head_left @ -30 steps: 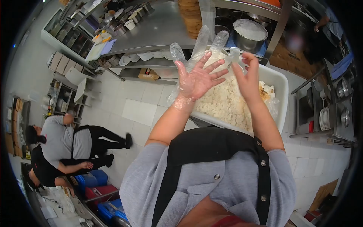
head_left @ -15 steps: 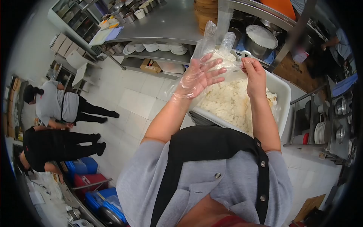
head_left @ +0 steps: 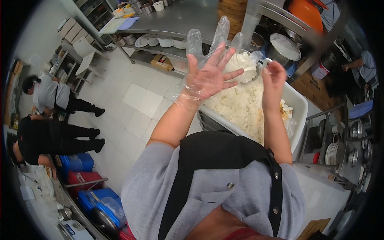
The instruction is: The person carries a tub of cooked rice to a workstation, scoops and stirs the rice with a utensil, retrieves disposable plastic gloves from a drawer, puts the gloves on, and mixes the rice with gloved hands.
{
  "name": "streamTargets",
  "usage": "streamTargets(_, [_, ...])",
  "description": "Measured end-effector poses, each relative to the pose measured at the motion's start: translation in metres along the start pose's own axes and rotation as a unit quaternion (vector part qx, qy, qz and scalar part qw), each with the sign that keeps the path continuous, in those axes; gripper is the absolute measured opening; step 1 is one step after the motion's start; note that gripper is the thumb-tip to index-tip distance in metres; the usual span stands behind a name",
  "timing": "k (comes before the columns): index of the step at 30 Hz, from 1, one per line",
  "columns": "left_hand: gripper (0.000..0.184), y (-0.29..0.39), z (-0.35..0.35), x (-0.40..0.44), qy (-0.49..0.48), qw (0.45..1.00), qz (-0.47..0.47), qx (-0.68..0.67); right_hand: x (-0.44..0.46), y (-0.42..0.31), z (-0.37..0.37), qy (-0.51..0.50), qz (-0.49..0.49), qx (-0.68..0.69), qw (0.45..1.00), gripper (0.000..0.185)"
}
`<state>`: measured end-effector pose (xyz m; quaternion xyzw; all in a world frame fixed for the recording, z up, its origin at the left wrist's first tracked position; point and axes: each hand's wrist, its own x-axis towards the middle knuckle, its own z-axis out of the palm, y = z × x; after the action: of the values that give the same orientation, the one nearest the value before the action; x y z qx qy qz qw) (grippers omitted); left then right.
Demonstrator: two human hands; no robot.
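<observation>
My left hand (head_left: 212, 76) is raised with its fingers spread inside a loose clear plastic glove (head_left: 195, 42). The glove's finger ends stick up beyond my fingertips, and its cuff is bunched at the wrist. My right hand (head_left: 274, 86) is bare, loosely curled and slightly blurred, apart from the glove, with nothing visible in it. Below both hands is a large white tub (head_left: 301, 105) of crumbly white food (head_left: 236, 103) that looks like rice or dough. A metal bowl of white powder (head_left: 245, 64) sits at its far end, and a white handle (head_left: 267, 62) shows behind my right fingers.
A steel table (head_left: 172, 28) with plates below stands ahead, stacked bamboo steamers (head_left: 232, 16) on it. A large pot (head_left: 285, 47) is at the right, near shelves of dishes (head_left: 333, 153). Two people work at the left by blue bins (head_left: 78, 162); another person (head_left: 366, 66) is far right.
My right hand has let go of the glove and moved slightly right. My left fingers have spread, and the glove's finger ends now stand apart. The view has shifted a little.
</observation>
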<state>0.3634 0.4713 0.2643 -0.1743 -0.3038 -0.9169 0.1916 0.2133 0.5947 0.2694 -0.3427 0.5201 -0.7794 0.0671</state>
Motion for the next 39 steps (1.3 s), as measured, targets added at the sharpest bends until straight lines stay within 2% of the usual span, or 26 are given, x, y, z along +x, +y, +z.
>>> streamTargets(1, [0.092,0.003,0.0,-0.001,0.002,1.0,0.015,0.005,-0.002,-0.009,-0.003,0.03,-0.113,-0.101,0.988,0.017])
streamTargets(2, [0.092,0.006,-0.001,-0.001,0.007,1.0,0.025,0.008,-0.007,-0.014,-0.003,0.057,-0.224,-0.197,0.953,0.02])
streamTargets(3, [0.091,0.007,-0.002,0.0,0.009,0.999,0.031,-0.009,-0.017,-0.017,-0.003,0.045,-0.223,-0.193,0.955,0.02])
streamTargets(5, [0.091,0.008,-0.007,0.001,0.016,0.999,0.045,-0.026,-0.036,-0.021,-0.001,-0.213,-0.16,-0.269,0.926,0.026])
streamTargets(7, [0.089,0.006,-0.011,0.0,-0.01,0.997,0.051,-0.062,-0.053,-0.023,0.028,-0.335,-0.272,-0.317,0.844,0.033])
streamTargets(12, [0.087,0.011,-0.007,-0.006,0.003,0.997,0.078,-0.019,-0.058,-0.001,0.051,-0.347,-0.274,-0.34,0.83,0.03])
streamTargets(14, [0.087,0.013,-0.008,-0.007,0.006,0.995,0.092,-0.027,-0.057,0.006,0.055,-0.367,-0.32,-0.321,0.812,0.03])
streamTargets(18, [0.086,0.018,-0.013,-0.009,0.038,0.992,0.122,-0.003,-0.064,0.002,0.068,-0.383,-0.342,-0.266,0.816,0.029])
streamTargets(20, [0.086,0.019,-0.012,-0.008,0.07,0.987,0.144,0.023,-0.075,-0.005,0.072,-0.436,-0.216,-0.245,0.838,0.03])
streamTargets(24, [0.095,0.021,-0.012,-0.002,0.108,0.974,0.184,0.08,-0.086,-0.009,0.086,-0.439,-0.224,-0.261,0.83,0.031])
streamTargets(26, [0.101,0.025,-0.019,-0.003,0.103,0.969,0.187,0.127,-0.087,-0.002,0.09,-0.426,-0.23,-0.326,0.812,0.03])
streamTargets(29, [0.104,0.036,-0.014,-0.01,0.105,0.958,0.189,0.189,-0.094,0.01,0.095,-0.466,-0.244,-0.281,0.803,0.023])
streamTargets(31, [0.104,0.041,-0.015,-0.013,0.102,0.948,0.197,0.229,-0.099,0.009,0.101,-0.438,-0.261,-0.262,0.819,0.014])
streamTargets(32, [0.103,0.043,-0.019,-0.016,0.102,0.941,0.2,0.253,-0.101,0.009,0.103,-0.458,-0.263,-0.25,0.812,0.014])
streamTargets(35, [0.102,0.052,-0.002,-0.031,0.144,0.924,0.201,0.292,-0.103,0.011,0.109,-0.476,-0.251,-0.237,0.809,0.008])
streamTargets(39, [0.1,0.057,-0.017,-0.039,0.187,0.917,0.235,0.264,-0.104,0.013,0.114,-0.527,-0.25,-0.206,0.785,0.007])
